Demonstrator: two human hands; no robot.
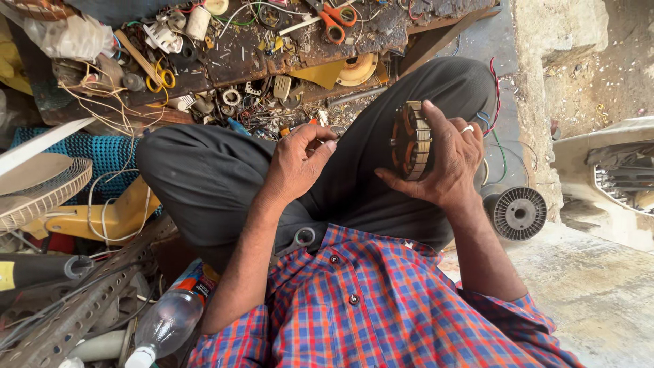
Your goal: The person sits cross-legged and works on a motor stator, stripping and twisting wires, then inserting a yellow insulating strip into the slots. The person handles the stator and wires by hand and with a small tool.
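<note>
Two bare hands work over a lap in dark trousers (218,177), below a cluttered, rusty table (238,54) strewn with wires, small metal parts and orange-handled scissors (334,17). Nearer than the table, the right hand (446,160) grips a round motor core (411,140), a ridged metal ring wound with copper-coloured coils; its fingers (436,119) wrap over the rim and the thumb props it from below, holding it on edge above the right thigh. A ring shows on one finger. The left hand (296,160), just left of the core and apart from it, has its fingers curled narrow, pinched on something too small to make out. Right of the core, red, blue and green wires (494,109) trail down to the floor beside a grey ribbed spool (519,213). Far left of the core lie a white fan grille (37,191) and a clear plastic bottle (167,324).
</note>
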